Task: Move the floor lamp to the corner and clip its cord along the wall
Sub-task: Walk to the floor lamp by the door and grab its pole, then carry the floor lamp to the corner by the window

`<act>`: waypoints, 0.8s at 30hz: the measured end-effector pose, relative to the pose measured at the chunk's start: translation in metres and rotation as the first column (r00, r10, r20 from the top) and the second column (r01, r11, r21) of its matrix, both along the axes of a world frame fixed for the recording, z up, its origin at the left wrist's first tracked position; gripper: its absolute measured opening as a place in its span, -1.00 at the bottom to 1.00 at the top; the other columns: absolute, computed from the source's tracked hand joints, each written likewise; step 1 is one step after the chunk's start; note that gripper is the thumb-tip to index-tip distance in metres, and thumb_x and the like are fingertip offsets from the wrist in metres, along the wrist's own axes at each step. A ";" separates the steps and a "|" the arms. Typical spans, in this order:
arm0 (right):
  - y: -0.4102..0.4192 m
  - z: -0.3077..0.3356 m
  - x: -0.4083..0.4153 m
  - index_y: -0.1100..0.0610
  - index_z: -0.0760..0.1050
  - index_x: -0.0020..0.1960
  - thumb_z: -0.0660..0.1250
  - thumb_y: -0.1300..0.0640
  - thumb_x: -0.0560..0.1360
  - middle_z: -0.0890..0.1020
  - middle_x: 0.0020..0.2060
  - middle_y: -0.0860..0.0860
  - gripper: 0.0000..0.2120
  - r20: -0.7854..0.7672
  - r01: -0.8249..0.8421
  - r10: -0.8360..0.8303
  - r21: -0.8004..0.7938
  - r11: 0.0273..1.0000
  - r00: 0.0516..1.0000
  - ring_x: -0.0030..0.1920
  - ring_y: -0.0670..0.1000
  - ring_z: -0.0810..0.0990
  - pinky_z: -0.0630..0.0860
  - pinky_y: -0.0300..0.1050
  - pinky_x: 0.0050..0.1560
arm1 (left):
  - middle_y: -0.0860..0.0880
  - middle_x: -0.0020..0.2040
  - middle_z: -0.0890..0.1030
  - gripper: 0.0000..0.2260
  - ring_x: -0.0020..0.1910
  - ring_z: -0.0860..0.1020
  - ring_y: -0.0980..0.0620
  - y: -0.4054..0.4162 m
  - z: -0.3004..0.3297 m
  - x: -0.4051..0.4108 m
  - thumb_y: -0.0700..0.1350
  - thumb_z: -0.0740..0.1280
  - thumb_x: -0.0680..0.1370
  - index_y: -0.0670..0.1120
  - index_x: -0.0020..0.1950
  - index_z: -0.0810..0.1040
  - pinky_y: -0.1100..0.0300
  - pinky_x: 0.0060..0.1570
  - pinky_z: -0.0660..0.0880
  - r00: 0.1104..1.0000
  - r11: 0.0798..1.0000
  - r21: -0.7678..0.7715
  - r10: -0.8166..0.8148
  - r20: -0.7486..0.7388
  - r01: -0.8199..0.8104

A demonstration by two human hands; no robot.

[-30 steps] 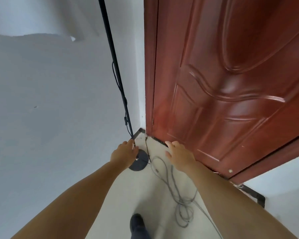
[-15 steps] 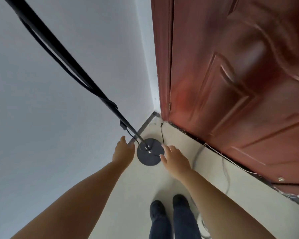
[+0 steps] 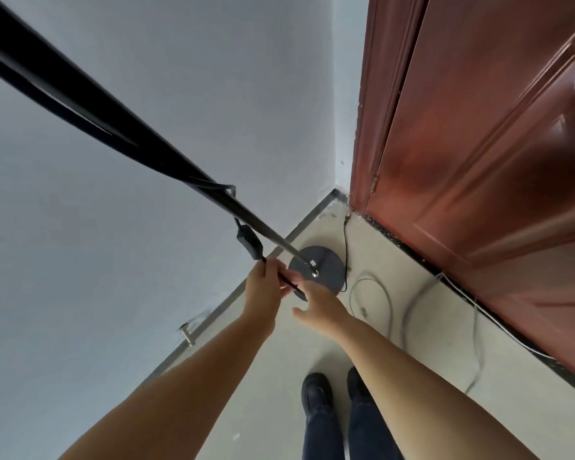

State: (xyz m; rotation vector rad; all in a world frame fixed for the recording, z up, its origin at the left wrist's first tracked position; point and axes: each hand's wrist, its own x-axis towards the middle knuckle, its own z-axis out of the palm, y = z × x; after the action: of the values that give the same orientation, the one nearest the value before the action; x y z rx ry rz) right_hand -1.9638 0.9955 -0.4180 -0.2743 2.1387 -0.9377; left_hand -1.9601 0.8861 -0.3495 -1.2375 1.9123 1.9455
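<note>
arms [image 3: 193, 376]: bare, no sleeves | trousers [image 3: 342, 433]: dark blue | shoes [image 3: 316, 391]: black

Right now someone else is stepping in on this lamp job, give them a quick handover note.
Left hand: closed on the black lamp cord, just below its inline switch.
Right hand: open, fingers spread, reaching toward the cord, holding nothing.
Lamp base sits on the floor in the corner between the white wall and the red door; the pole rises toward the camera.
Done: lamp looks placed in the corner.
Left: cord is loose, not clipped along the wall. No clips visible. Grey cables lie coiled by the door.
</note>
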 end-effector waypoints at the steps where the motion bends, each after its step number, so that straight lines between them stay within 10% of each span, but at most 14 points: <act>1: -0.003 -0.001 0.005 0.09 0.48 0.13 0.25 0.09 0.46 0.58 0.07 0.04 -0.75 0.028 -0.012 0.011 0.024 1.000 1.000 0.15 0.07 0.52 0.48 0.04 0.14 | -0.08 -0.44 0.61 -0.84 -0.37 0.61 -0.02 0.001 0.007 0.002 -0.23 0.12 0.55 -0.17 -0.17 0.46 0.13 -0.22 0.60 0.999 0.999 0.018 0.043 -0.027 -0.042; 5: 0.021 -0.023 0.021 0.01 0.20 -0.44 0.18 0.14 0.46 0.43 -0.33 0.01 -0.68 0.108 0.000 -0.022 0.201 0.980 0.994 -0.19 0.10 0.46 0.31 -0.14 -0.27 | 0.08 -0.61 0.36 -0.78 -0.60 0.34 0.13 -0.020 0.033 0.002 -0.21 0.10 0.58 -0.10 -0.17 0.49 0.28 -0.56 0.43 0.983 0.981 -0.153 0.096 -0.159 -0.120; 11: 0.098 -0.037 -0.001 0.32 0.54 0.08 0.18 0.10 0.56 0.59 0.07 0.29 -0.69 -0.033 0.237 -0.255 0.498 0.834 0.966 0.10 0.26 0.56 0.49 0.00 0.06 | 0.08 -0.51 0.29 -0.75 -0.55 0.25 0.14 -0.060 0.060 -0.011 -0.12 0.12 0.54 0.07 -0.23 0.53 0.28 -0.57 0.24 0.947 0.883 -0.422 0.069 -0.312 -0.204; 17: 0.049 0.004 -0.056 0.23 0.50 -0.12 0.18 0.24 0.55 0.64 -0.16 0.22 -0.85 0.062 0.523 -0.521 -0.031 0.852 0.852 -0.07 0.19 0.61 0.50 0.01 -0.10 | 0.14 -0.50 0.25 -0.65 -0.49 0.23 0.18 -0.029 0.067 -0.017 -0.37 0.21 0.43 0.12 -0.16 0.49 0.44 -0.48 0.24 0.937 0.883 -0.461 -0.227 -0.265 0.083; 21: -0.006 0.033 -0.065 0.10 0.32 0.37 0.15 0.33 0.55 0.52 0.01 0.06 -0.59 -0.007 0.218 -0.229 -0.283 0.934 0.973 -0.01 -0.03 0.53 0.43 -0.42 -0.03 | 0.18 -0.38 0.34 -0.75 -0.42 0.35 0.22 -0.015 0.072 -0.028 -0.28 0.34 0.45 0.00 0.04 0.48 0.47 -0.37 0.32 0.909 0.891 -0.428 -0.293 -0.295 0.148; 24: -0.029 0.041 -0.065 0.16 0.45 0.13 0.21 0.26 0.52 0.50 -0.04 0.06 -0.80 -0.137 0.064 -0.107 -0.288 0.955 0.985 -0.06 -0.03 0.49 0.39 -0.38 -0.07 | 0.01 -0.33 0.34 -0.89 -0.40 0.34 0.14 -0.011 0.079 -0.042 -0.20 0.34 0.49 -0.12 -0.15 0.41 0.37 -0.33 0.32 0.912 0.899 -0.417 -0.276 -0.305 0.133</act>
State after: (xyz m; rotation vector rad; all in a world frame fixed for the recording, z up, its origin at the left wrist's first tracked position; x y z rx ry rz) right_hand -2.0291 0.9660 -0.3772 -0.4081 2.1635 -1.3145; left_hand -2.0020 0.8748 -0.2704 -0.7294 2.5923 1.8313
